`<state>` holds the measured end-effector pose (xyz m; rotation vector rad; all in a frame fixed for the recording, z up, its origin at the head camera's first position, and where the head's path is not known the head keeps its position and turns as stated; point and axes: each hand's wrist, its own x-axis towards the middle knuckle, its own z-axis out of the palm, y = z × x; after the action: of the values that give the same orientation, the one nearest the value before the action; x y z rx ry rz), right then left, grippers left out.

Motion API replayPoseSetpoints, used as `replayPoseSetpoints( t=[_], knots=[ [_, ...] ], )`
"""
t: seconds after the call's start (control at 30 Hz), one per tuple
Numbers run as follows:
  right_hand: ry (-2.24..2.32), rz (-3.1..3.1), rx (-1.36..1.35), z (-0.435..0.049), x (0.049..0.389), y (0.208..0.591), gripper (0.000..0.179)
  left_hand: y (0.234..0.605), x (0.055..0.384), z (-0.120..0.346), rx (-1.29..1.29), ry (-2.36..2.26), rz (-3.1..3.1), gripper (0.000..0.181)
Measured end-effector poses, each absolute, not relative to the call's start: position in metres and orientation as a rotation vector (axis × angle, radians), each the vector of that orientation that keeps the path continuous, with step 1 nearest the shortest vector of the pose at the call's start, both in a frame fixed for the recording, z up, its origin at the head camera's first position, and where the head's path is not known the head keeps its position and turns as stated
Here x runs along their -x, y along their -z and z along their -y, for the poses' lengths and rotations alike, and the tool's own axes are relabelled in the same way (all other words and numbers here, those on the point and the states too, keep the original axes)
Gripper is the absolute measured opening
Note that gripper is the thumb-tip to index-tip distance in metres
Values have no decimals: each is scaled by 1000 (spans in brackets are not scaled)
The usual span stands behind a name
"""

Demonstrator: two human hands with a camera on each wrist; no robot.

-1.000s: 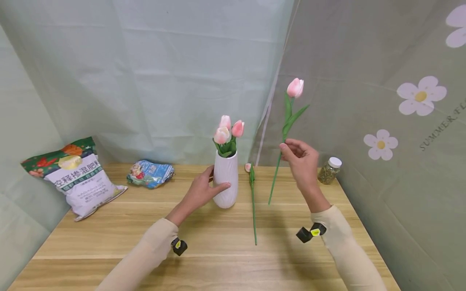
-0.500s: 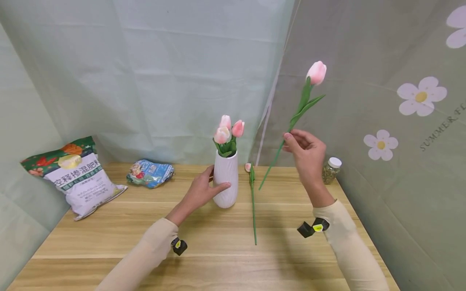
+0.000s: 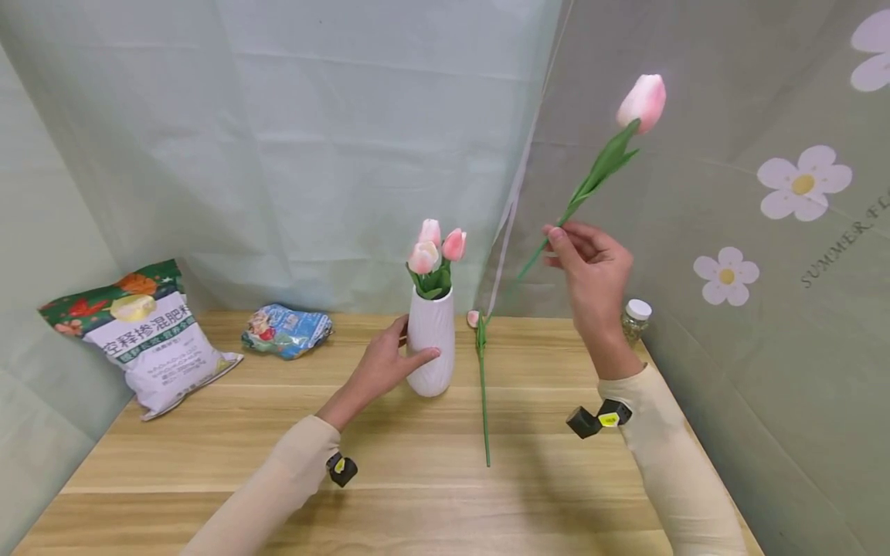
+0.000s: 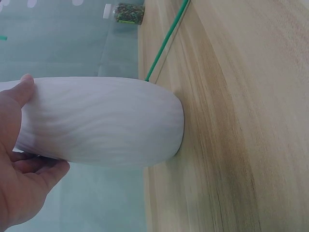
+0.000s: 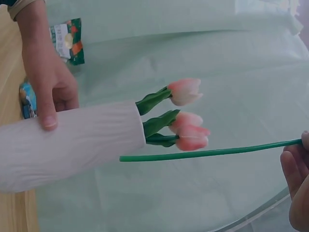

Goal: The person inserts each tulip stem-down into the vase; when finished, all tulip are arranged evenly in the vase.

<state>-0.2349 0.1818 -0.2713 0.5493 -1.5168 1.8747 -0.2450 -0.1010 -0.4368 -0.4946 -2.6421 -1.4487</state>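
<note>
A white ribbed vase (image 3: 433,347) stands upright on the wooden table with three pink tulips (image 3: 424,259) in its mouth. My left hand (image 3: 384,361) grips its side, thumb across the front; the left wrist view shows the vase (image 4: 106,121) between thumb and fingers. Up to the right, my right hand (image 3: 599,274) pinches the green stem of another pink tulip (image 3: 643,103). This tulip leans, bloom up and to the right. In the right wrist view its stem (image 5: 207,153) has its lower end near the vase rim. One more tulip (image 3: 484,386) lies beside the vase.
At the left a white and green fertilizer bag (image 3: 160,347) leans near the wall. A crumpled blue packet (image 3: 287,332) lies at the back. A white-capped jar (image 3: 636,318) stands behind my right wrist, partly hidden. Fabric walls enclose the table (image 3: 389,479).
My right hand has risen and moved slightly right with its tulip, which has tilted further, bloom rightward and stem end leftward. The left hand and vase have stayed in place.
</note>
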Motion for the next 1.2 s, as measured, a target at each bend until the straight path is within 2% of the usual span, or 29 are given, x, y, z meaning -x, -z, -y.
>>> replayPoseSetpoints(
  t=[0.2, 0.63, 1.2],
  knots=[
    [-1900, 1469, -536, -178, 238, 266, 8, 438, 246, 102, 504, 1450, 2628, 86],
    [-1908, 1416, -550, -165, 238, 257, 22, 440, 246, 101, 500, 1418, 2645, 86],
    [-1912, 1473, -580, -149, 241, 267, 8, 439, 245, 101, 487, 1429, 2641, 86]
  ],
)
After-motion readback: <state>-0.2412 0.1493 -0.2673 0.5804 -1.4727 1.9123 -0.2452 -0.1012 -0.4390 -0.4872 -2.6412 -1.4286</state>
